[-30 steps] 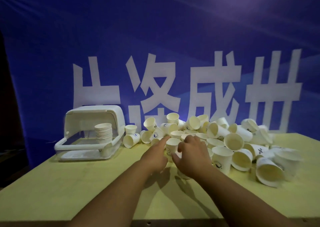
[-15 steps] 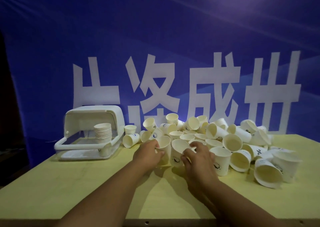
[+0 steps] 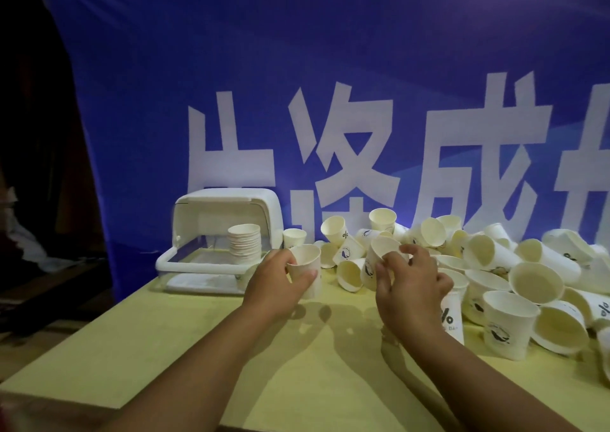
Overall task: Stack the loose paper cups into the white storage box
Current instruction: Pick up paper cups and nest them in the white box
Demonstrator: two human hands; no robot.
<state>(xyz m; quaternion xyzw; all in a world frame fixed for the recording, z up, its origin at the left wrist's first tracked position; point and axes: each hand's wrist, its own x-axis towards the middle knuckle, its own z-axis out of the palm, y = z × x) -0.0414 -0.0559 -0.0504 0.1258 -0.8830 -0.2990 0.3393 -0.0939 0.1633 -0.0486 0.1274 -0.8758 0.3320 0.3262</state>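
Observation:
My left hand is wrapped around an upright white paper cup, lifted a little above the table. My right hand grips a second paper cup, tilted with its mouth up and to the left. The white storage box stands at the back left with its lid raised, and a stack of cups sits inside it. A big heap of loose paper cups covers the table's right half, some upright, many on their sides.
The yellow-green table ends near me and at the left, where it drops off into a dark area. A blue banner with large white characters hangs right behind the box and the cups.
Both hands have each lifted a cup out of the heap. The left hand has drawn its cup leftward, towards the box. My view has turned left, so the heap sits further right.

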